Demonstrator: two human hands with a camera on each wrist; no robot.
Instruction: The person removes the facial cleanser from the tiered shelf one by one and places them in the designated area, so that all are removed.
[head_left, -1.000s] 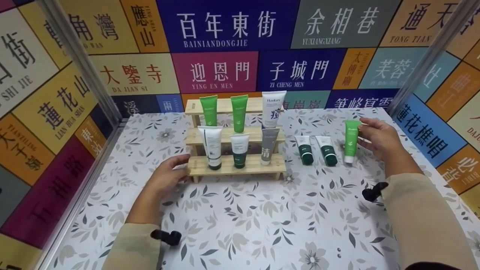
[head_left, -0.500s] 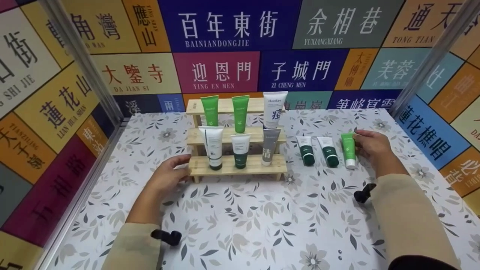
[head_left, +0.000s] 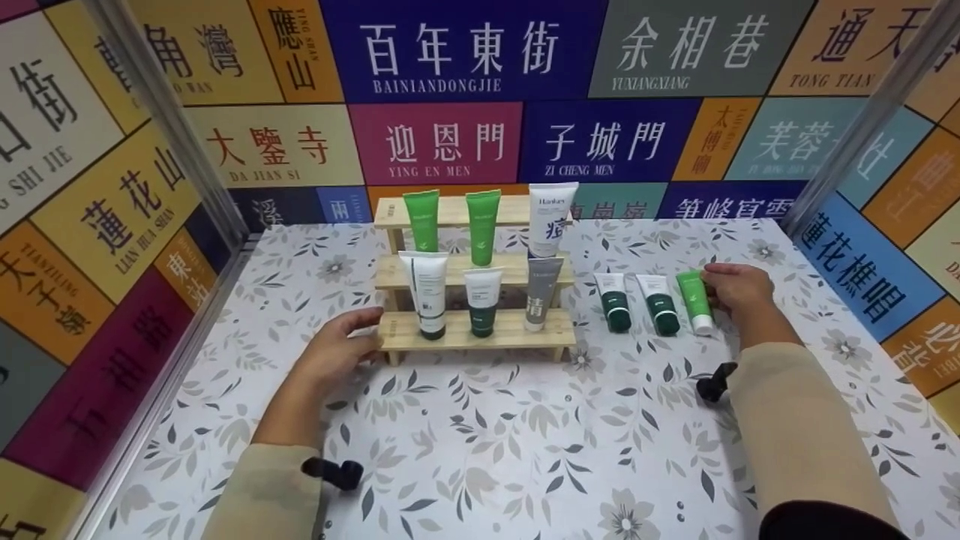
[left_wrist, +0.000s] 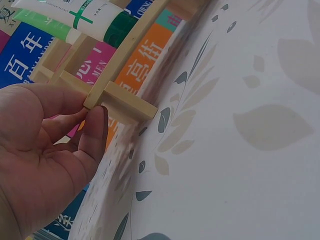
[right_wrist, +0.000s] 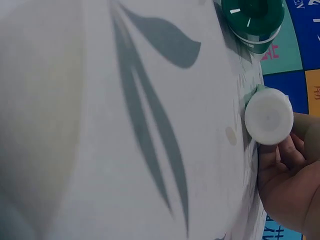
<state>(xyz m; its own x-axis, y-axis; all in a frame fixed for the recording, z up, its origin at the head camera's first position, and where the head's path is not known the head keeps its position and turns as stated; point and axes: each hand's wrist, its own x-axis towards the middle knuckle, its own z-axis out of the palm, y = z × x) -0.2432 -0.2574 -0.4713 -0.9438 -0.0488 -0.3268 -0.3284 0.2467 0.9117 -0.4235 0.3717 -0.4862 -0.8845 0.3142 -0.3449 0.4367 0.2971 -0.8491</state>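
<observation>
My left hand (head_left: 334,352) pinches the front left corner of the wooden tiered stand (head_left: 480,341) between thumb and fingertips; the left wrist view shows this hand (left_wrist: 45,150) at the end of the lowest step. At the right, my right hand (head_left: 742,292) holds a light green tube (head_left: 696,300) by its upper side, lying on the cloth with its white cap toward me. The right wrist view shows that white cap (right_wrist: 269,116) end-on, with curled fingers behind. Left of it lie two white-and-green tubes (head_left: 660,304), apart from it.
The stand bears a white tube (head_left: 426,289), a smaller white-and-green tube (head_left: 482,300), a grey tube (head_left: 541,289), two green tubes (head_left: 482,225) and a white tube with blue print (head_left: 551,217). Printed panels (head_left: 442,142) wall the floral-covered table (head_left: 487,442) on three sides.
My right hand has brought the green tube left and down, from near upright to lying beside the two white-and-green tubes. The left hand stays on the stand.
</observation>
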